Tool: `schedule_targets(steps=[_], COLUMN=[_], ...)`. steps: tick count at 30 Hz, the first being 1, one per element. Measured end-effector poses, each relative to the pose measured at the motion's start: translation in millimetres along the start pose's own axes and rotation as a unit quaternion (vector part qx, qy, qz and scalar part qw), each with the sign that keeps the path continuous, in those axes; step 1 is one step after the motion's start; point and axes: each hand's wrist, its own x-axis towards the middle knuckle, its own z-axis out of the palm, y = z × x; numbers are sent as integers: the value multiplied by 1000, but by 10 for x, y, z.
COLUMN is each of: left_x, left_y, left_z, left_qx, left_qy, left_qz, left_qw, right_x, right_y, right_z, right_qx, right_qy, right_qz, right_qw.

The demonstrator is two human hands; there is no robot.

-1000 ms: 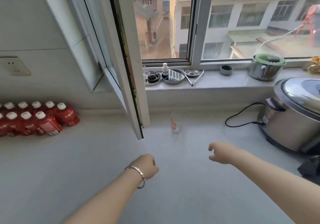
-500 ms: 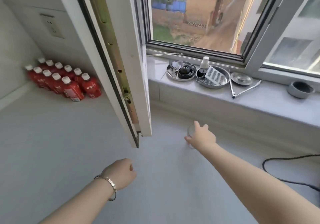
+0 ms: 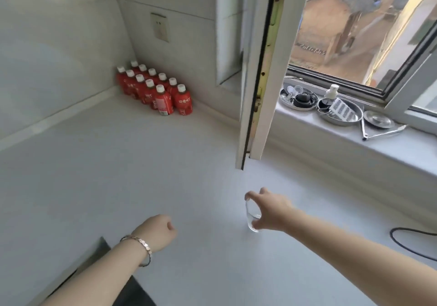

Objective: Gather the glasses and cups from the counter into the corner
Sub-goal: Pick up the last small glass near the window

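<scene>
A small clear glass (image 3: 252, 218) stands low over the white counter (image 3: 146, 168), and I cannot tell whether it touches the surface. My right hand (image 3: 269, 211) grips it from the right, thumb and fingers curled round its rim and side. My left hand (image 3: 157, 232), with a bracelet on the wrist, hovers over the counter as a loose fist and holds nothing. The counter's corner lies at the far left, where the two tiled walls meet.
Several red bottles (image 3: 153, 90) with white caps fill the corner. An open window sash (image 3: 257, 73) hangs over the counter just beyond the glass. The sill carries metal dishes (image 3: 340, 114) and tongs (image 3: 380, 133). A black cable (image 3: 411, 244) lies at the right.
My right hand reached the glass, closed round it and brought it nearer to me and leftward. The view swung left toward the corner. The left hand stayed a loose fist.
</scene>
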Motion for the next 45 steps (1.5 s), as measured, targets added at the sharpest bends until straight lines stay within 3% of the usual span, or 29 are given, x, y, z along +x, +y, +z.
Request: schedule_targets(steps=[9,21,35,45], left_x=[-1499,-3749,-4280,-4179], left_y=[-2293,-5199,-7076,-7961], left_z=[-19,261,221,-122], left_qx=[-98,-165,-297,-316], left_qy=[58,115,121,121], left_qz=[-141,-328,-478,-507], left_qw=[983,923,818,792], right_x=[-486,-941,-569,-353], right_y=[-2689,-6178,-8834,-10511], right_z=[322,1149,2009,2349], right_qx=[-78,-175,-199,-119], right_qy=[-5,-45,-138,-115], right_qz=[-230,-425,-521,-557], right_qw=[970,887,819,814])
